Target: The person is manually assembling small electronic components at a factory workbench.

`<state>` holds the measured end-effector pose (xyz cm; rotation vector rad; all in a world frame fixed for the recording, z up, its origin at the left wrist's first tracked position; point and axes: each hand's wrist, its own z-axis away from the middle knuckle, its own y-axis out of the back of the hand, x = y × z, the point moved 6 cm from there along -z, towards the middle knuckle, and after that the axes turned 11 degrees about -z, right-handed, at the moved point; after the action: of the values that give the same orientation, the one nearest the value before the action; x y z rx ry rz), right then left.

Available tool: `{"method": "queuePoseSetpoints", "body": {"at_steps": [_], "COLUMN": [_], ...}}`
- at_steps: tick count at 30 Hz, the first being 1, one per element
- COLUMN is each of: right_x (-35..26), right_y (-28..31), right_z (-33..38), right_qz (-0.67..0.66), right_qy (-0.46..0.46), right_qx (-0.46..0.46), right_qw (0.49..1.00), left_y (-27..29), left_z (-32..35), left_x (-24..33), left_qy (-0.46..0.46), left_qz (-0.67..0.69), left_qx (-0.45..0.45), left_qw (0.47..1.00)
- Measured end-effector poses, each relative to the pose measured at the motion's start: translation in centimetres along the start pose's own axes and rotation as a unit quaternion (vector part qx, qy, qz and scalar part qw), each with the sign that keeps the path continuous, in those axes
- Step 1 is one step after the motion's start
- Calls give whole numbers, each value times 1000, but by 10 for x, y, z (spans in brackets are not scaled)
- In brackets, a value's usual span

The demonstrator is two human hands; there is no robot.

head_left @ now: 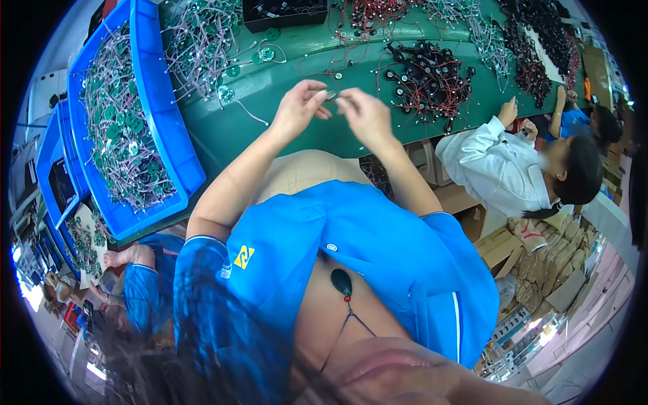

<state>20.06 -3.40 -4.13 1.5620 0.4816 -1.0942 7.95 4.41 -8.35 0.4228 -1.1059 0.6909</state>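
Observation:
My left hand (300, 110) is raised over the table's near edge, its thumb and fingers pinched on a small round pale piece (330, 95). Just to the right, my right hand (365, 115) has its fingertips drawn together close to that piece. Motion smears those fingertips, so what they hold, if anything, is hidden. Beyond my hands, green round circuit boards with pale wires (226, 93) lie on the green table (297, 81). To the right is a heap of small black parts with red and black wires (432, 81).
At left, a blue bin (152, 88) is full of wired green boards. A black tray (283, 19) stands at the far edge among more wire heaps. A co-worker in a white top (489, 158) works at my right, beside cardboard boxes (499, 250). Another person's arm (138, 260) shows at left.

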Motion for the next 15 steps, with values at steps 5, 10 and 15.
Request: {"method": "queuePoseSetpoints", "body": {"at_steps": [5,10,15], "right_x": [74,104,81], "right_y": [102,141,76], "right_z": [-25,-51,-107], "right_qz": [136,353,219], "right_qy": [-83,-40,54], "right_qx": [215,297,231], "right_qw": [963,886,947], "left_y": [39,113,130], "left_z": [-40,-90,-146], "left_x": [7,35,74], "left_qy": [-38,-97,-182], "left_qz": [-164,-217,-375], "left_qx": [80,206,281], "left_qw": [983,949,865]}}
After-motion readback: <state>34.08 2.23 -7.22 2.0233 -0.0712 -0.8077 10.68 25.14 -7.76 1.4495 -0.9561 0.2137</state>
